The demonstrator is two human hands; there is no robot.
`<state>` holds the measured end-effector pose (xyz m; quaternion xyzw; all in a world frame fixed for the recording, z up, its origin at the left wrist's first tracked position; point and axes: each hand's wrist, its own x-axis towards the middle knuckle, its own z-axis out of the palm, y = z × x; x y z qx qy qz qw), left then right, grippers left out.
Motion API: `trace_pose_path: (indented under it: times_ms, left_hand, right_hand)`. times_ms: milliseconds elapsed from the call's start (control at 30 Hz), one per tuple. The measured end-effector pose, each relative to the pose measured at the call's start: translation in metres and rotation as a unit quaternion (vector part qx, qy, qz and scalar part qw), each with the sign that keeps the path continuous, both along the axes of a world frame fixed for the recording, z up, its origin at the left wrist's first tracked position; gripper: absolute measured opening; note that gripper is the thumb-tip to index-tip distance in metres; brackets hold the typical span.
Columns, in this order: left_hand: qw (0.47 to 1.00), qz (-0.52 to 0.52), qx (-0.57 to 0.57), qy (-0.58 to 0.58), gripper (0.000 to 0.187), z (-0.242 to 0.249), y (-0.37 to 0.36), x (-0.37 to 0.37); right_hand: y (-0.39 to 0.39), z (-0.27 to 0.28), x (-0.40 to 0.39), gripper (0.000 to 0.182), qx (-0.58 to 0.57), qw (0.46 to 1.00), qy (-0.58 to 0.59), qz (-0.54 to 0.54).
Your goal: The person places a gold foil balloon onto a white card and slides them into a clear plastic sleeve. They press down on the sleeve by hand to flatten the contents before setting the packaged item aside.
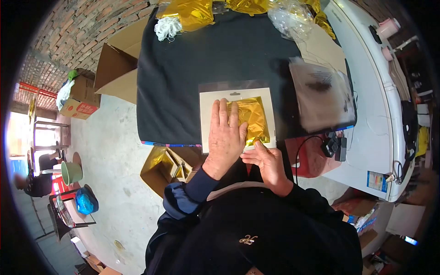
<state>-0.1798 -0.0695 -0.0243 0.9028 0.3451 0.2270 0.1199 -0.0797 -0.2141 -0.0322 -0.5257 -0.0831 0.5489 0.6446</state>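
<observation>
A clear plastic sleeve [238,85] with a white card [208,104] lies at the near edge of the black-covered table. On the card is a folded gold foil packet [253,114]. My left hand [225,135] rests flat over the card and the packet's left part, fingers stretched out and pointing away from me. At the near edge, my right hand [268,162] pinches the packaged card, thumb on top by the foil's lower corner. The other fingers curl below the thumb, and part of their grip is hidden.
Clear sleeves [321,96] lie in a stack at the table's right. Gold foil pieces [190,13], white string [168,28] and crumpled clear plastic [289,19] line the far edge. Below the near edge stands a cardboard box [156,176] with gold packages. Another person [41,172] is far left.
</observation>
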Motion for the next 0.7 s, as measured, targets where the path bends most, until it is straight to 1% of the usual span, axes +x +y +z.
trace_pose_path:
  times_ms: [200,400,500,600,700]
  left_hand:
    - [1.000,0.002,0.011,0.006,0.061,0.001,-0.003,0.005]
    - [1.000,0.005,0.009,0.014,0.060,-0.002,0.001,0.012]
    - [1.000,0.001,0.015,0.017,0.060,-0.002,0.003,0.012]
    - [1.000,-0.003,0.019,0.017,0.060,-0.005,0.004,0.012]
    - [1.000,-0.008,0.016,0.023,0.060,-0.004,0.006,0.012]
  right_hand:
    - [-0.002,-0.008,-0.001,0.041,-0.023,0.999,-0.002,-0.033]
    - [-0.009,-0.035,0.013,0.033,0.020,1.000,0.015,0.011]
    - [0.003,0.002,-0.003,0.028,0.005,0.999,0.013,-0.042]
    - [0.002,-0.004,-0.004,0.027,0.036,0.999,-0.010,-0.037]
    - [0.004,-0.011,-0.002,0.024,0.039,0.998,0.000,-0.051]
